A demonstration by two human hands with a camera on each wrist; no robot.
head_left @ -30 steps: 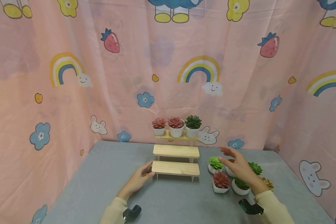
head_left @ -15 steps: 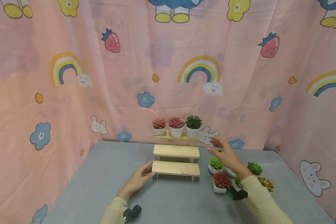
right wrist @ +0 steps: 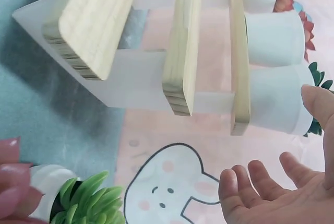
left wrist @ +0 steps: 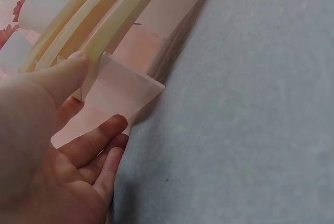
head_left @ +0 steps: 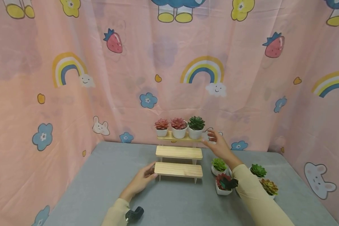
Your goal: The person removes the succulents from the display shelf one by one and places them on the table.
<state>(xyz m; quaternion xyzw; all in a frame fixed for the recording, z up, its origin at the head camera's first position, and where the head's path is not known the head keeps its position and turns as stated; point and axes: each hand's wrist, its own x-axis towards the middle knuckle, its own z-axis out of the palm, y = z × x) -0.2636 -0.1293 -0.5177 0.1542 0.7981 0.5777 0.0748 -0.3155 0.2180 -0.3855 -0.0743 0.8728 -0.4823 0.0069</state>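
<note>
A three-tier wooden plant stand with clear side panels stands on the table. My left hand grips the left end of its lowest board; in the left wrist view the thumb lies on the board and the other fingers sit by the side panel. On the top tier are two pink succulents and a dark green succulent in white pots. My right hand, fingers spread and holding nothing, is beside the top tier's right end, near the dark green succulent's pot.
On the right of the grey table stand more potted succulents: a light green one, a red one, a green one and a yellowish one. My right forearm partly covers this group. A pink patterned curtain hangs behind.
My right hand has moved left and away from me, from above the potted succulents to the top tier's right end. The left hand has kept its grip on the stand.
</note>
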